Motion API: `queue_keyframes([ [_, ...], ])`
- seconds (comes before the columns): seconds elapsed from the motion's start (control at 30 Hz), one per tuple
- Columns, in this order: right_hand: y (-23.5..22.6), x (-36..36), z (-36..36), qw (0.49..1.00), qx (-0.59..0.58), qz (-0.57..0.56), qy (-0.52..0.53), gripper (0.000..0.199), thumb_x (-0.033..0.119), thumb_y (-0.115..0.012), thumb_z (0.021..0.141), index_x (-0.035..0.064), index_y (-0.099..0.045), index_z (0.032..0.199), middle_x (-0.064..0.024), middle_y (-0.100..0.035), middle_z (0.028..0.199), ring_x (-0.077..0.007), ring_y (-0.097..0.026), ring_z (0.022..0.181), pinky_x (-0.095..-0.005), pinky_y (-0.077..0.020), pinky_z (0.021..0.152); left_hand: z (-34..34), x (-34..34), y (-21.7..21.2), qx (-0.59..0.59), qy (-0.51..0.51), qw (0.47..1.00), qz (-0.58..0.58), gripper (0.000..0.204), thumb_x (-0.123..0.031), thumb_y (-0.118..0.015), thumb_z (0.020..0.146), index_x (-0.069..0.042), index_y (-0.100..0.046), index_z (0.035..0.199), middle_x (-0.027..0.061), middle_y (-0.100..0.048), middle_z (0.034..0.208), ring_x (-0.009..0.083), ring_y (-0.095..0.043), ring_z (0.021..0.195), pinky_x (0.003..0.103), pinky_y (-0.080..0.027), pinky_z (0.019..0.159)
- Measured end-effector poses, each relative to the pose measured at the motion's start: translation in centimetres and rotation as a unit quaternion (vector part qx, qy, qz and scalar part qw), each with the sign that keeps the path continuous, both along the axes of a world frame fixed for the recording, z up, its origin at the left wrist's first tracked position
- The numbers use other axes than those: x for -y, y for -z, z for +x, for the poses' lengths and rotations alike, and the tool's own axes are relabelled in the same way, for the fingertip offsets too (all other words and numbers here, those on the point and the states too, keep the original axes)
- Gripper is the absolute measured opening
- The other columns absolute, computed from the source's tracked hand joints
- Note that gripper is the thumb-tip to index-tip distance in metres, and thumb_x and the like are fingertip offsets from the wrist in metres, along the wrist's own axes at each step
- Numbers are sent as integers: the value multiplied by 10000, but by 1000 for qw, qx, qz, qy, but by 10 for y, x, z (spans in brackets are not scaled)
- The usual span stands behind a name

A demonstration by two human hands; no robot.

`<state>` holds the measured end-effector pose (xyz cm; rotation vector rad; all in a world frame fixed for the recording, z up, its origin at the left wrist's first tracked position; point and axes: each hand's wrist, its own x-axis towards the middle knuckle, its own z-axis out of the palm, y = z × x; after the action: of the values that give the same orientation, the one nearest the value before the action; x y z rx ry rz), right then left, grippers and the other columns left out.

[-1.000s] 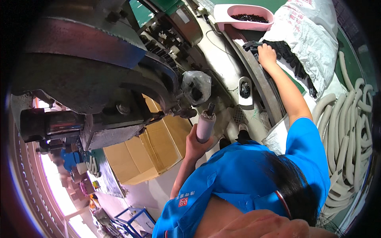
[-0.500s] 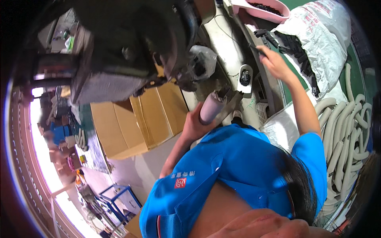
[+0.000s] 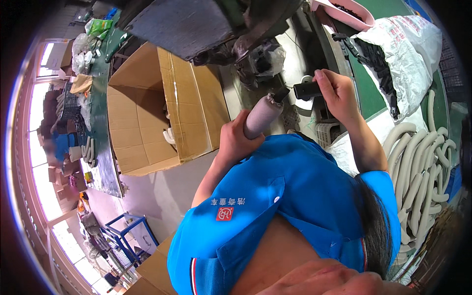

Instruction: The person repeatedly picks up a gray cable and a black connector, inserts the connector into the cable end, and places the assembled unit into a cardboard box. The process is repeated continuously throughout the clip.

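Note:
My left hand is closed around a thick pale grey foam-covered tube, tilted up to the right. A dark, narrow end piece sticks out of the tube's ragged top. Between the thumb and fingers of my right hand is a flat black rectangular plastic piece. Its free end points at the dark end of the tube, with a small gap between them. Behind the black piece, a white dish is partly hidden.
An open cardboard box stands at left, below a dark machine. On the green table at right are a pink tub of small black parts and a white sack spilling black pieces. Curved pale tubes are piled nearer.
My right hand has come from the black pieces by the sack, leftward and down toward the tube, with the black plastic piece in it. My left hand keeps its grip. The view has shifted.

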<state>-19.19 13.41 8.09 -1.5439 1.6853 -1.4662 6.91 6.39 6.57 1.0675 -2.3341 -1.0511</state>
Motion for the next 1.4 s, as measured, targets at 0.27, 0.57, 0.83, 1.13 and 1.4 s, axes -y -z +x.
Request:
queue_keyframes([
  [0.27, 3, 26, 46, 994, -104, -5, -28, 281, 195, -547, 957, 8, -569, 748, -29, -373, 544, -80, -343, 513, -273, -295, 470, 31, -6, 13, 59, 114, 991, -39, 435, -247, -734, 622, -139, -594, 1019, 149, -643, 816, 366, -636, 789, 447, -516, 664],
  [0.57, -8, 25, 49, 994, 74, 22, -75, 118, 114, -601, 919, -3, -582, 921, -34, -547, 656, -47, -477, 560, -205, -406, 521, 64, 25, -7, -4, -12, 1000, 27, 411, -145, -722, 647, -52, -606, 1030, 194, -663, 850, 349, -665, 810, 383, -525, 710],
  [0.83, 4, 27, 43, 941, -247, -223, -60, 308, -59, -693, 737, 57, -682, 1023, -102, -681, 929, -230, -667, 849, -284, -520, 730, 68, 35, -6, -5, -6, 999, 54, 423, -158, -737, 626, -40, -606, 1011, 191, -662, 841, 346, -666, 803, 382, -523, 700],
  [1.13, 6, 27, 30, 907, -325, -257, -79, 266, 15, -719, 717, 89, -711, 973, -92, -691, 1002, -184, -668, 844, -384, -471, 865, 67, 39, -12, 39, 50, 995, 72, 429, -148, -737, 614, -67, -614, 1018, 189, -651, 822, 347, -655, 793, 394, -522, 701],
  [1.4, 8, 26, 29, 897, -346, -230, -154, 415, 58, -690, 709, 95, -664, 1122, -67, -635, 964, -205, -611, 761, -356, -484, 795, 70, 38, -18, 85, 89, 992, 27, 447, -169, -726, 581, -111, -625, 1013, 159, -652, 803, 343, -643, 767, 395, -520, 680],
])
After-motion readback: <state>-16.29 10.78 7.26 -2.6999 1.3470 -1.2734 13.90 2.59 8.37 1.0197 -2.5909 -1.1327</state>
